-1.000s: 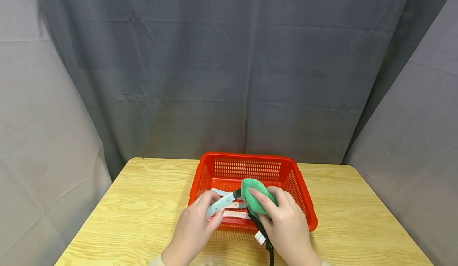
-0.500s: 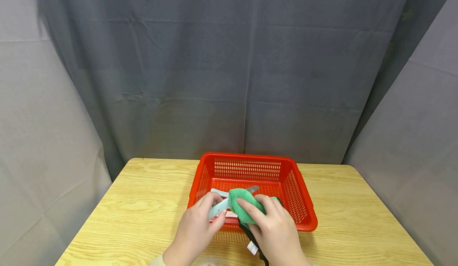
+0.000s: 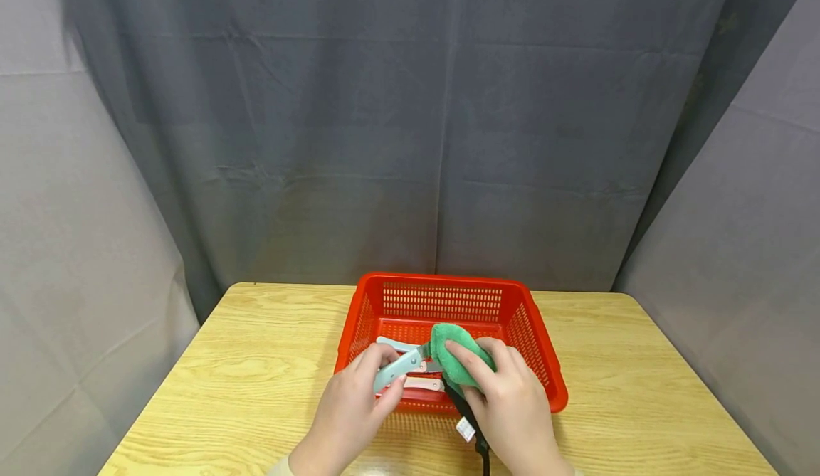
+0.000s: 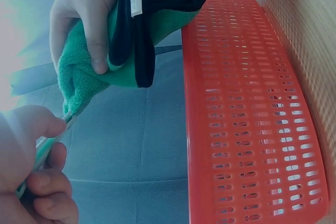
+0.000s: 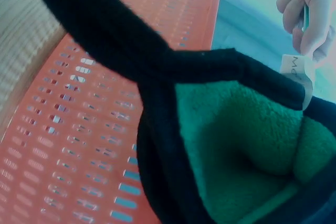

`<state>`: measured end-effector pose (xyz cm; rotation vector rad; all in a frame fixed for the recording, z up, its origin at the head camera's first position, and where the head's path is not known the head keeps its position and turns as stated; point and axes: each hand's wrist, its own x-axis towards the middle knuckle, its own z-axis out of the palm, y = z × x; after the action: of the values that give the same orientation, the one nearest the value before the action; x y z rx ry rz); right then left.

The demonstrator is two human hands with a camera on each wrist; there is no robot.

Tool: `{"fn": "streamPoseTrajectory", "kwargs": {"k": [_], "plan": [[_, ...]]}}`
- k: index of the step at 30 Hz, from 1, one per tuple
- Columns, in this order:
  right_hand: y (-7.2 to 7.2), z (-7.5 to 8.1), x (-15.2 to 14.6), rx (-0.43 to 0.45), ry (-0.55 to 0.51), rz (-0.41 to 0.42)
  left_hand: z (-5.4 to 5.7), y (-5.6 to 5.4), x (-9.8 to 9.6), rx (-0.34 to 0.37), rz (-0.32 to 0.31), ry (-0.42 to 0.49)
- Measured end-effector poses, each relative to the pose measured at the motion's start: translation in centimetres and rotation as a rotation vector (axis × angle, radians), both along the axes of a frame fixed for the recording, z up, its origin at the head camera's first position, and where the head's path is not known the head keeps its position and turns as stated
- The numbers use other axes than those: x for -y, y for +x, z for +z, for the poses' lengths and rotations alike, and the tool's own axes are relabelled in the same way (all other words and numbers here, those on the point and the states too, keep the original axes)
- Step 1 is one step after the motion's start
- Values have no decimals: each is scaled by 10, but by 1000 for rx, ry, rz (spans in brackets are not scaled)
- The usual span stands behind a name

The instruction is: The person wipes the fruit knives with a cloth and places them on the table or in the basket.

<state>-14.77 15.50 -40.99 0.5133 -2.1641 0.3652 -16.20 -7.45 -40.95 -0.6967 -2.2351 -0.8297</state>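
Over the red basket (image 3: 448,279), my left hand (image 3: 346,401) grips a knife by its light blue handle (image 3: 400,369). The knife slants up to the right. My right hand (image 3: 515,398) pinches a folded green towel (image 3: 458,355) with black edging round the blade, so only a short stretch of blade near the handle shows. In the left wrist view the towel (image 4: 84,69) wraps the blade, and its black trim and white label hang below the right fingers. The right wrist view is mostly filled by the towel's green fold (image 5: 231,135).
Inside the basket lie a light blue-handled knife (image 3: 395,344) and pink-handled knives (image 3: 424,384), partly hidden by the hands and towel. The basket stands on a wood-grain table (image 3: 256,362). Grey curtains (image 3: 320,141) hang behind and at both sides.
My right hand slid the towel left toward the knife handle, baring the blade's tip, then moved back right so the tip is covered again. The left hand barely moved.
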Motion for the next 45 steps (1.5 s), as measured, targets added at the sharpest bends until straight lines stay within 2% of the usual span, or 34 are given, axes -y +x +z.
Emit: {"fn": "streamPoseTrajectory", "kwargs": {"k": [6,14,18,23,27,36,45], "plan": [[-2,0,-8,19,-16,-58,2,1,0,11,-6,0],[-4,-1,-14,49,-31,-93,5,1,0,43,-20,4],[-4,0,-15,64,-74,-98,5,0,0,51,-21,20],[-2,0,-14,77,-166,-65,6,-3,1,122,-35,83],[0,0,-13,74,-179,-54,8,-5,3,179,-30,127],[2,-2,-13,52,-164,-39,13,-6,6,260,19,116],[3,-3,-13,51,-163,-35,15,-6,6,314,26,116]]}}
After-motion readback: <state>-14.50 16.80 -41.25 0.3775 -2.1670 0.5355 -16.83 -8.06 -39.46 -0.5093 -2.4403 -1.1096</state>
